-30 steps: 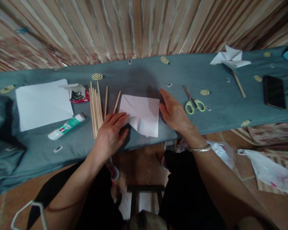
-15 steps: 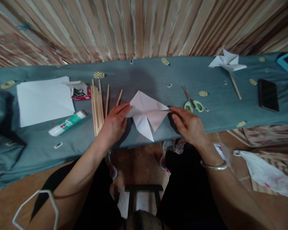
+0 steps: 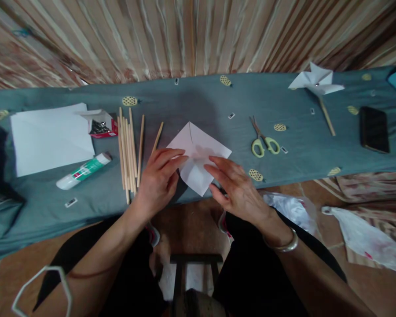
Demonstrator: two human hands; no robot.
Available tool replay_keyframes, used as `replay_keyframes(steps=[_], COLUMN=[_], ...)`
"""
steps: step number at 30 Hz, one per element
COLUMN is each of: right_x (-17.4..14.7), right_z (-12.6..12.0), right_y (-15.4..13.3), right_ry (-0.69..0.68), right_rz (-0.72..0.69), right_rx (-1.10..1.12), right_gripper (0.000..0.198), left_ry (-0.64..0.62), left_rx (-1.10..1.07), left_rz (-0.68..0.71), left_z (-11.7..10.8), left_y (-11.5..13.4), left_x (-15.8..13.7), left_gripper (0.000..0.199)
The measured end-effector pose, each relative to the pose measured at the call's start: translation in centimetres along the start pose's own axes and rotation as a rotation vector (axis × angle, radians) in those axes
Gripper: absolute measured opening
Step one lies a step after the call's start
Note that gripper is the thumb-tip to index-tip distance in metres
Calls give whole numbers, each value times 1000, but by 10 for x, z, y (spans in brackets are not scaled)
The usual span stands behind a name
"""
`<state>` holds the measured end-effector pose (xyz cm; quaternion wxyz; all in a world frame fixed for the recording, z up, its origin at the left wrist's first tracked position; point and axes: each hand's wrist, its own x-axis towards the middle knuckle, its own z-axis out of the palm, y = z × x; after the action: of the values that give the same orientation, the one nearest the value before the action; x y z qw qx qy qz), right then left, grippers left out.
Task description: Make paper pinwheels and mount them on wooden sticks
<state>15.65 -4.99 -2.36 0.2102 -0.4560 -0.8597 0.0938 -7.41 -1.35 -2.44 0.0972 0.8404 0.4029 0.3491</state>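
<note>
Paper square (image 3: 198, 154) lies flat at near edge of desk (image 3: 218, 101), right of sticks (image 3: 128, 149). Your left hand (image 3: 158, 180) and right hand (image 3: 237, 187), fingers spread loosely, press on it, gripping nothing.

The white paper square (image 3: 194, 143) lay on a grey-blue cloth (image 3: 201, 99) dotted with yellow ovals. At three o'clock were yellow-green-handled scissors (image 3: 264, 141); at nine o'clock, pale wooden sticks (image 3: 127, 145) and a green-and-white glue stick (image 3: 83, 171).

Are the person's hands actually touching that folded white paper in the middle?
Touching: the head view shows left hand and right hand fingers lying on the folded paper.
</note>
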Motion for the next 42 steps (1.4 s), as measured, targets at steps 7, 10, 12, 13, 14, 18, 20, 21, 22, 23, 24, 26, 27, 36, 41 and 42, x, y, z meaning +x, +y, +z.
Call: replay_keyframes(steps=[7, 10, 12, 13, 14, 18, 20, 21, 22, 23, 24, 26, 27, 36, 41, 42], right_x=[-4, -5, -7, -7, -8, -7, -6, -5, -4, -3, -2, 0, 1, 4, 9, 10], right_z=[0, 0, -2, -3, -4, -8, -10, -10, -10, -11, -11, -10, -10, -6, -6, -6], right_y=[-3, -3, -4, -4, -4, -3, 0, 1, 2, 3, 3, 4, 4, -1, -3, -3], right_ry=[-169, -158, -135, -128, -122, -137, -144, -145, -144, -142, -136, -111, -96, -52, -31, -29], right_rz=[5, 6, 2, 4, 12, 86, 118, 127, 131, 131, 130, 143, 155, 445, 467, 452], right_rx=[22, 25, 47, 66, 88, 211, 280, 308, 330, 346, 356, 360, 358, 449, 409, 385], right_gripper=[60, 55, 46, 41, 37, 24, 21, 21, 21, 22, 22, 21, 20, 26, 26, 26], left_ry=[-89, -130, -149, -160, -175, -235, -255, -262, -267, -267, -267, -278, -289, -261, -264, -265], left_rx=[-90, -105, -100, -96, -92, -56, -39, -35, -32, -30, -30, -35, -40, -80, -73, -66], left_rz=[121, 127, 117, 114, 114, 119, 117, 113, 110, 108, 108, 108, 106, 98, 91, 90], left_z=[-1, -5, -7, -8, -8, -5, -3, -1, -1, 0, 1, 1, 2, 8, 6, 6], left_y=[28, 33, 35, 35, 36, 38, 38, 39, 39, 39, 39, 40, 39, 37, 38, 39], left_x=[-17, -21, -23, -23, -24, -26, -26, -26, -26, -26, -25, -25, -25, -28, -26, -26], left_gripper=[31, 28, 27, 27, 28, 30, 31, 32, 32, 33, 33, 33, 33, 33, 30, 30])
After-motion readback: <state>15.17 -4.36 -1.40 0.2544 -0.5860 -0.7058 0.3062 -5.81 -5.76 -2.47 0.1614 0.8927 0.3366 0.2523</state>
